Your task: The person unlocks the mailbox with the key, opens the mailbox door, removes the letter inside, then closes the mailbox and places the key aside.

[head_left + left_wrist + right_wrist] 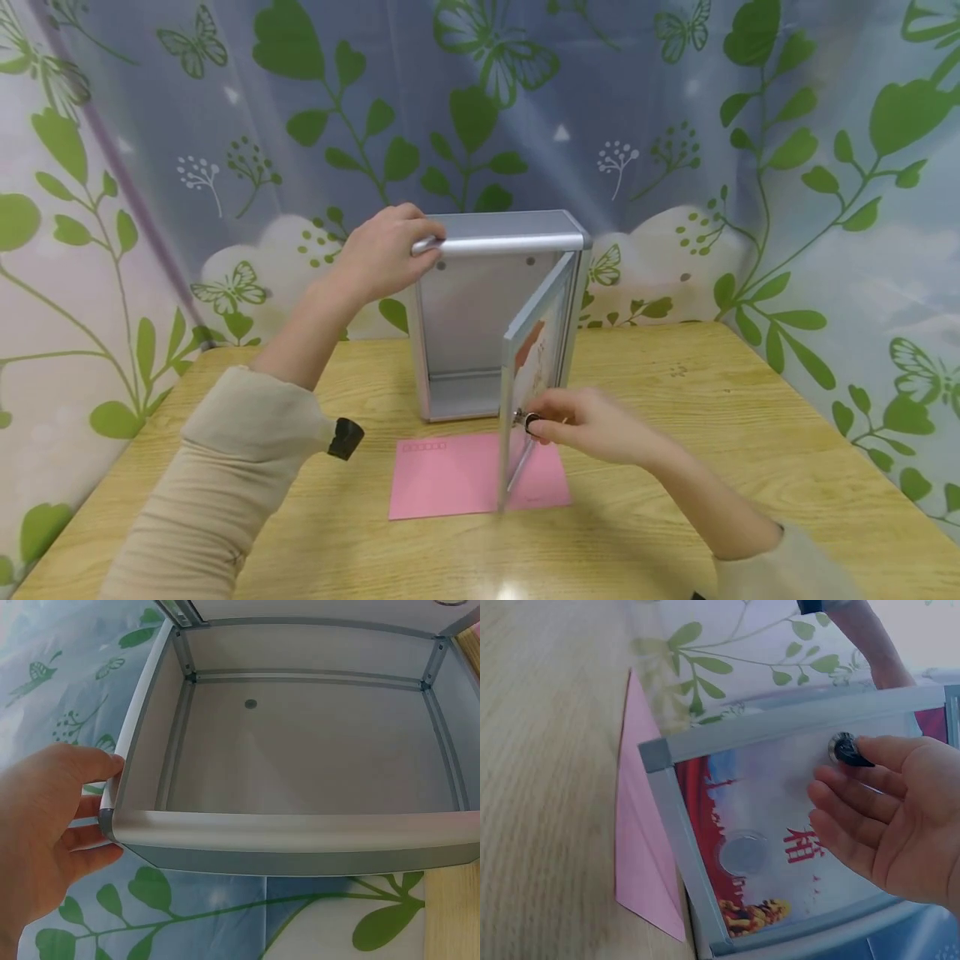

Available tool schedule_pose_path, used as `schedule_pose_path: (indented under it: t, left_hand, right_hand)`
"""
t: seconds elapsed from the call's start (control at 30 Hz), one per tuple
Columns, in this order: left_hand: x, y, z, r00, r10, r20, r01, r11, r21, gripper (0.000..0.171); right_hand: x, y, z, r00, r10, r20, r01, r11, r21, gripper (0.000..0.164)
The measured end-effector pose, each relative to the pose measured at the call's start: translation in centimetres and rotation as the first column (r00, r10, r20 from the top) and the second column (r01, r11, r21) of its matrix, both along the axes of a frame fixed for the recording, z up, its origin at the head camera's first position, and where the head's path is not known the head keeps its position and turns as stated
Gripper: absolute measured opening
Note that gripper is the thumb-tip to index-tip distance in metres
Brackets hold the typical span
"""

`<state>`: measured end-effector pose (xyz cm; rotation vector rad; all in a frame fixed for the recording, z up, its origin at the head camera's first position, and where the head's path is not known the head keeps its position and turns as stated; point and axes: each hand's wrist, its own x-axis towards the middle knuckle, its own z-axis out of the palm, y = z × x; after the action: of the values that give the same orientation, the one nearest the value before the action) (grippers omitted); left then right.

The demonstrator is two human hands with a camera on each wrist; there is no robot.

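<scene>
Left sleeve: a beige sleeve point(247, 442) with a black piece point(345, 438) at its cuff, over the table's left part.
Left hand: the left hand point(384, 254) holds the upper left corner of the box, thumb at the front rim and the other fingers round the outer side.
Pink envelope: the envelope point(446, 483) lies flat on the table, in front of the box and below both hands; the door's lower part crosses over it in the head view, and I cannot tell whether they touch.
Metal box: the box point(510, 227) stands upright on the table, its front open, its top left corner inside the left grip.
Box door: the door point(507, 367) swings outward from the box's right side, a red-and-white print point(757, 795) on its face.
Key: the black key point(849, 752) sits in the round lock point(833, 747) near the door's free edge, right between thumb and forefinger.
Right hand: the right hand point(596, 425) pinches the key narrowly, the other fingers bent beside the print.
Table: the wooden table point(712, 400) reaches back to a leaf-patterned curtain point(637, 92).
</scene>
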<state>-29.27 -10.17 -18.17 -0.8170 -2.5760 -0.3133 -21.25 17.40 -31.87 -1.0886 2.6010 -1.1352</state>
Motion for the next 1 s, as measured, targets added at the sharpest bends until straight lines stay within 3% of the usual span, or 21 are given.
schedule_pose_path:
  t: [0.2,0.43,0.73,0.87,1.0]
  left_hand:
    - [0.0,0.3,0.2,1.0,0.018,-0.002,-0.018,1.0,-0.018,0.027]
    - [0.3,0.7,0.4,0.999,0.037,0.021,-0.037,0.999,-0.026,0.028]
    - [0.3,0.5,0.5,0.999,0.029,0.027,-0.029,1.0,-0.012,0.026]
    - [0.3,0.5,0.6,0.999,0.027,0.033,-0.026,1.0,-0.013,0.025]
    - [0.3,0.5,0.6,0.999,0.031,0.042,-0.031,0.999,-0.011,0.025]
  right_hand:
    - [0.0,-1.9,-0.5,0.997,-0.076,0.003,0.076,0.996,-0.054,0.024]
    - [-0.5,-3.8,-0.2,0.99,-0.12,-0.072,0.119,0.993,-0.018,0.02]
    - [-1.5,-5.2,-0.8,0.99,-0.096,-0.101,0.088,0.992,-0.085,0.016]
    - [-1.8,-5.6,-1.2,0.99,-0.115,-0.086,0.106,0.989,-0.105,0.018]
    - [-2.1,-6.2,-1.3,0.99,-0.142,-0.013,0.138,0.979,-0.152,0.02]
